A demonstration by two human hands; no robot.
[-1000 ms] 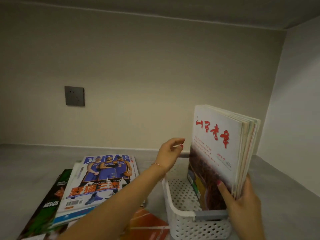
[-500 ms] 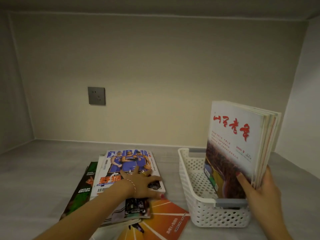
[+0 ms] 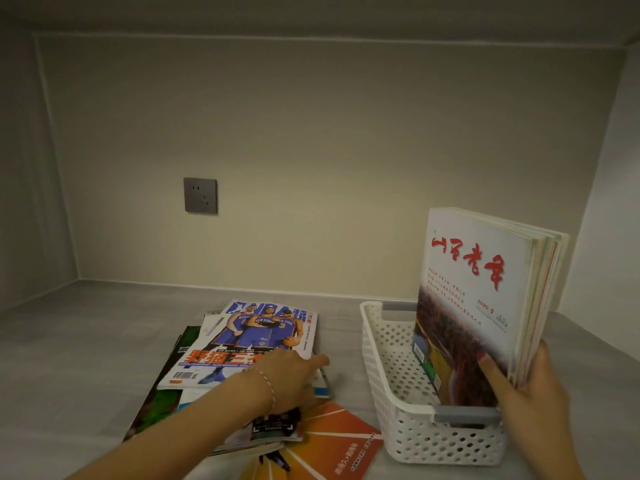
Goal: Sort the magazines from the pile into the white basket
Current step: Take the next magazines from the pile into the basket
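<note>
A white perforated basket point(image 3: 388, 382) stands on the grey shelf at the right. Several magazines stand upright in it, the front one white with red characters point(image 3: 474, 271). My right hand point(image 3: 526, 393) grips their near right edge, thumb on the front cover. To the left lies the pile, topped by a basketball magazine point(image 3: 249, 334) with players in blue. My left hand point(image 3: 291, 379) rests on that magazine's lower right corner, fingers curled around its edge. A dark green magazine point(image 3: 162, 386) and an orange one point(image 3: 332, 441) stick out from under the pile.
A grey wall socket point(image 3: 200, 195) sits on the beige back wall. Side walls close in the shelf at left and right. Bare grey shelf surface point(image 3: 76, 341) lies left of the pile.
My left hand left the basket's far rim, came down onto the basketball magazine and slid to its right edge. My right hand kept holding the upright magazines. The view shifted left.
</note>
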